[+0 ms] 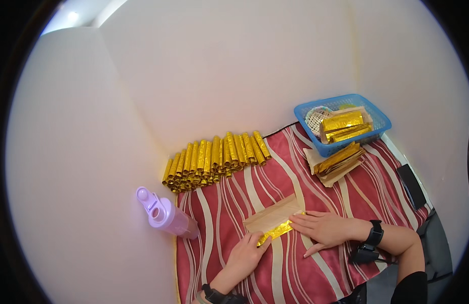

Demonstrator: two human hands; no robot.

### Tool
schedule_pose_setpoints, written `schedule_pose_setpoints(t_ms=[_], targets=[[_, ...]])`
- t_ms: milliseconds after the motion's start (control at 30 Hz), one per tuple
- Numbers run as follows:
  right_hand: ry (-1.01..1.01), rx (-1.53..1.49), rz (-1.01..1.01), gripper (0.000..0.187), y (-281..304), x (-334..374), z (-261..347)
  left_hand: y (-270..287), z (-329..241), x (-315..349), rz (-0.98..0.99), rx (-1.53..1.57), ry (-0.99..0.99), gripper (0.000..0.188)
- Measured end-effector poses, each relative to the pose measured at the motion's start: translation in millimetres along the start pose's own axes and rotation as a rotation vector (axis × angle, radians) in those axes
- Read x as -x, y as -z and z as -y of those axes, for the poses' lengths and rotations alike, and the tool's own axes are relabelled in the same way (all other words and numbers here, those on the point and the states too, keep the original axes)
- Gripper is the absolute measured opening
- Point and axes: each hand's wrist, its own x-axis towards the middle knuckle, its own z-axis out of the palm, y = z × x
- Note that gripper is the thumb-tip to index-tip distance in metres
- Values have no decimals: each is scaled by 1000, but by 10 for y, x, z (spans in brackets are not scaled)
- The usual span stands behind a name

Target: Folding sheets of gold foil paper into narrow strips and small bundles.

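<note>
A sheet of brown paper with a shiny gold foil band lies slanted on the striped cloth in front of me. My left hand is closed at the sheet's left end, fingertips and thumb gripping the gold band. Stretched out flat, my right hand rests its fingertips on the band's right end, thumb spread away on the cloth. The sheet's plain brown part extends beyond the band on the far side. A dark strap sits on each wrist.
Gold paper rolls are piled against the wall. A purple shaker bottle stands at left. A blue basket holds gold paper and a woven piece; folded gold-and-brown sheets lie before it. A black phone-like slab lies far right on the red striped cloth.
</note>
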Motion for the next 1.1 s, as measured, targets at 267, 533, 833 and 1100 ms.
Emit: schedule_pose_setpoints(t_ms=[267, 533, 833, 1100], targets=[[79, 18, -66, 98, -70, -203, 277, -83, -108, 18, -102, -240, -62, 40], [-63, 60, 105, 97, -19, 3, 21, 51, -40, 49, -43, -340, 18, 39], [1, 138, 36, 96, 77, 52, 46, 97, 133, -18, -54, -302, 139, 39], [299, -245, -40, 76, 102, 23, 501, -148, 133, -354, -64, 33, 205, 42]])
